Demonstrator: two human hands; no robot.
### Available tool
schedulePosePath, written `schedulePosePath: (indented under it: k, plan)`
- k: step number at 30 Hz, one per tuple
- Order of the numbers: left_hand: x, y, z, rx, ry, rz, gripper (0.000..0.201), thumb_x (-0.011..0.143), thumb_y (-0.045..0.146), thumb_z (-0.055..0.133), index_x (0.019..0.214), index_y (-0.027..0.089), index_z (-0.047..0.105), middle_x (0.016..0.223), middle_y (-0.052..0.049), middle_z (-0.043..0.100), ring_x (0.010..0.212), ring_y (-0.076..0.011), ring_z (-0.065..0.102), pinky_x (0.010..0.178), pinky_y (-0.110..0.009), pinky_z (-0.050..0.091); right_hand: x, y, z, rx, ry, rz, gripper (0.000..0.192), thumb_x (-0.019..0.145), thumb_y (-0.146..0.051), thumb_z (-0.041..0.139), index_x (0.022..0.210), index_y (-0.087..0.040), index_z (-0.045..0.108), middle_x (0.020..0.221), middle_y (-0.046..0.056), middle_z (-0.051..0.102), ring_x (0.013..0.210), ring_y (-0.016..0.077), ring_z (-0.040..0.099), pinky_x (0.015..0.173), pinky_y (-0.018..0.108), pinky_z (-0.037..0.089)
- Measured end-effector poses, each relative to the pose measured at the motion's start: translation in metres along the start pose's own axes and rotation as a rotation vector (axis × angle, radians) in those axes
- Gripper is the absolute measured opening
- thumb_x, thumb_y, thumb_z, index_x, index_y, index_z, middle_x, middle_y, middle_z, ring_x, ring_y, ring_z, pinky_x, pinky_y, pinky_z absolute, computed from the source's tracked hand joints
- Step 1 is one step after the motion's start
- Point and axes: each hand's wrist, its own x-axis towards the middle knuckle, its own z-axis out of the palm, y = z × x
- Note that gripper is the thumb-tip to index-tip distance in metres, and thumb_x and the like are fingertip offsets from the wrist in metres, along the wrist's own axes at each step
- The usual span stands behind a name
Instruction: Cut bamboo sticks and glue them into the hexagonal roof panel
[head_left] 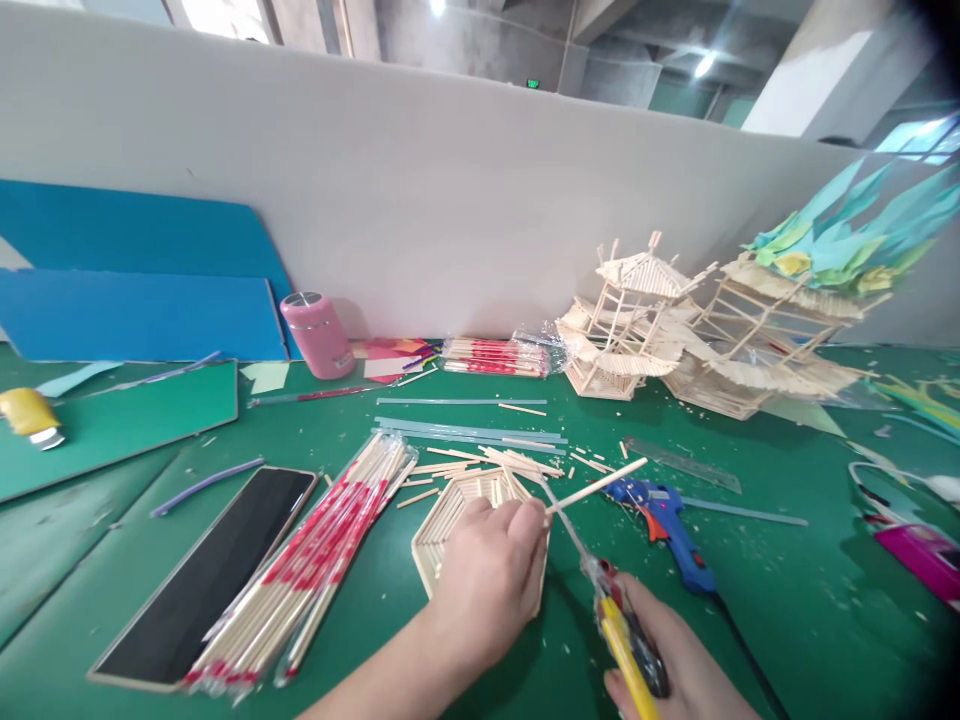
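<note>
Head view shows our left hand (495, 560) closed on one end of a thin wooden stick (604, 485), above a polygonal stick frame (429, 550); we cannot tell whether hand and frame touch. Our right hand (671, 645) grips a yellow-handled cutter (624, 640), its blurred blade reaching up near the held end of the stick. We judge the step in hand to be sizing or trimming this stick; the next move seems to call for a steady left grip and the blade square across the wood.

Loose short sticks (450, 453) lie just beyond the frame, and a blue glue gun (664, 525) rests to the right. On our left, a clear plastic pack (322, 560) holds red-banded sticks; farther back on the green surface (360, 650), another pack (495, 357) holds similar ones. Beside it stands a pink tumbler (319, 335), contents hidden.
</note>
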Motion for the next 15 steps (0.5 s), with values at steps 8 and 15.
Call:
schedulePosePath:
  k: [8, 15]
  plan:
    - [0.008, 0.012, -0.008, -0.195, -0.145, -0.172, 0.023, 0.086, 0.018, 0.03, 0.064, 0.019, 0.038, 0.056, 0.003, 0.041, 0.05, -0.0113, 0.034, 0.051, -0.025, 0.026, -0.009, -0.01, 0.002, 0.111, 0.035, 0.017, 0.016, 0.06, -0.024, 0.056, 0.072, -0.021, 0.047, 0.065, -0.004, 0.049, 0.059, 0.0115, 0.051, 0.054, 0.018, 0.044]
    - [0.009, 0.012, -0.023, -0.966, -0.41, -0.544, 0.031, 0.084, 0.038, 0.036, 0.061, 0.019, 0.035, 0.052, 0.008, 0.023, 0.047, -0.008, 0.02, 0.042, -0.02, 0.019, -0.015, 0.005, -0.001, 0.156, 0.035, 0.06, 0.022, 0.058, -0.029, 0.061, 0.075, -0.021, 0.05, 0.068, -0.002, 0.052, 0.057, 0.0114, 0.051, 0.05, 0.018, 0.045]
